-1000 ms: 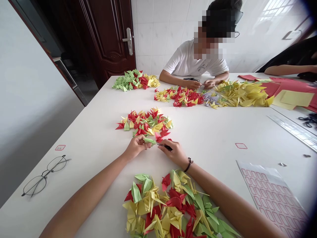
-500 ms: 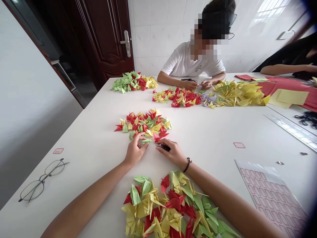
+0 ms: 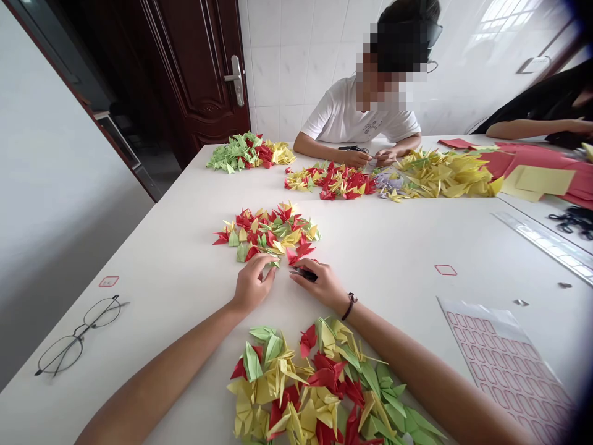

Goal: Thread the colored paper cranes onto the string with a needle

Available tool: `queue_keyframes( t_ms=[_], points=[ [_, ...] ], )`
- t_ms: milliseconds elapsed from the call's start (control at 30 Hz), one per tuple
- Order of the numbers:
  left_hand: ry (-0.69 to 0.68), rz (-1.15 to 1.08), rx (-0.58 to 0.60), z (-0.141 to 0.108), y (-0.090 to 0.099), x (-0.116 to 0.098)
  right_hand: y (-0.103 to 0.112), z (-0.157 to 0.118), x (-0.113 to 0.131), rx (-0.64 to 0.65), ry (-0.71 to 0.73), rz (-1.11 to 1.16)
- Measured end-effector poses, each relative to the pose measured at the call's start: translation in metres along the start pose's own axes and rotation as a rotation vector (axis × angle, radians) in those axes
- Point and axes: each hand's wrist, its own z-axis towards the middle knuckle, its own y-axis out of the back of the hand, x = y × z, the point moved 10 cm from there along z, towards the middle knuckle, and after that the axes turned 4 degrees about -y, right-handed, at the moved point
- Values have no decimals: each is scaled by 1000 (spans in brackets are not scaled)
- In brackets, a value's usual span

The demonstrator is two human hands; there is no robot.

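Note:
My left hand [image 3: 252, 285] rests on the white table [image 3: 185, 259], its thumb apart from its fingers. The fingertips lie over a small green origami crane [image 3: 275, 262], partly hidden by them. My right hand [image 3: 324, 284] is closed around small black thread snips [image 3: 307, 274], whose tip points left toward my left hand. Just beyond my right fingers lies a red origami crane [image 3: 300, 252]. A cluster of small red, yellow and green cranes [image 3: 266, 228] spreads in front of both hands. Larger folded cranes [image 3: 319, 383] are heaped between my forearms.
Eyeglasses [image 3: 78, 337] lie at left. A label sheet [image 3: 504, 364] and a clear ruler [image 3: 546, 247] are at right. Across the table a person [image 3: 361, 117] works beside crane piles [image 3: 445, 176]. Red paper [image 3: 537, 164] and another person's arm [image 3: 532, 128] are at far right.
My left fingers have shifted slightly forward and right, now covering more of the green crane. My right hand stays in place with the snips.

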Motion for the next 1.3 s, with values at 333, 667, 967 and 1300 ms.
queue_keyframes(
  t_ms=[333, 667, 967, 1300],
  points=[
    [-44, -35, 57, -1, -5, -8, -1, 0, 0, 17, -12, -7],
    [-110, -57, 223, -3, -22, -11, -2, 0, -2, 11, -2, -20],
    [-100, -123, 457, -12, -41, -15, -3, 0, -1, 21, -16, -15],
    [128, -178, 755, -22, -57, 0, -3, 0, -2, 25, -33, -5]
  ],
)
